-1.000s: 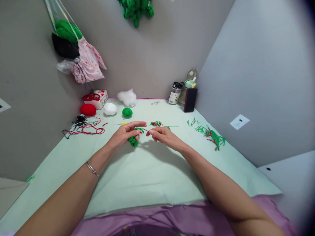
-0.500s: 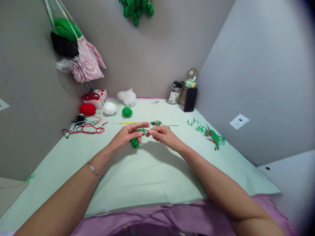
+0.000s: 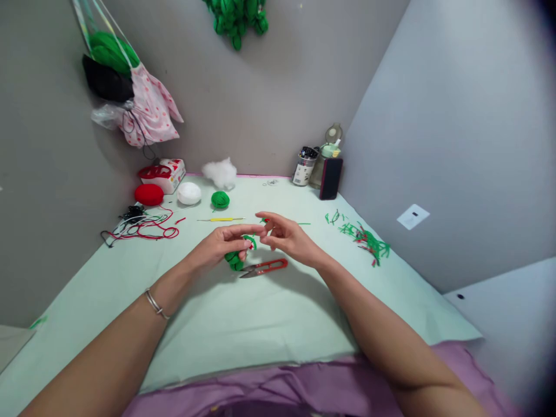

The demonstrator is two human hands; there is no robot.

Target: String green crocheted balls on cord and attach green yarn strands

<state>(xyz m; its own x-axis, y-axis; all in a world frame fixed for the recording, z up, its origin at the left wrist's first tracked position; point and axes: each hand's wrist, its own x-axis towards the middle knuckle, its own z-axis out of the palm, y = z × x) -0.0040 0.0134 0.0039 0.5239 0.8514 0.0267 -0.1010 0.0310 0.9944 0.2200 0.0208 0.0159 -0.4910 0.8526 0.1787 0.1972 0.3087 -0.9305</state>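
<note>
My left hand (image 3: 221,243) is closed on a small crochet piece (image 3: 251,241) in green, white and red, pinched between thumb and fingers. Bunched green crocheted parts (image 3: 233,260) hang below that hand. Facing it, my right hand (image 3: 291,238) has its fingers apart and curved, close to the left fingertips; no held thing shows in it. A pair of thread snips (image 3: 271,266) with orange handles lies on the table just under both hands, blades pointing left. Behind the right hand, a green and red crochet piece (image 3: 264,220) is mostly hidden.
A yellow-handled crochet hook (image 3: 221,219) lies beyond my hands. Farther back are green (image 3: 220,200), white (image 3: 189,193) and red (image 3: 149,194) yarn balls and white stuffing (image 3: 220,172). Yarn scraps (image 3: 367,240) lie right; a phone (image 3: 331,179) leans near a pen holder (image 3: 303,168).
The orange-handled snips now show on the table below my hands. My right fingers have opened from a pinch on a dark, thin tip. The left hand still holds the crochet piece.
</note>
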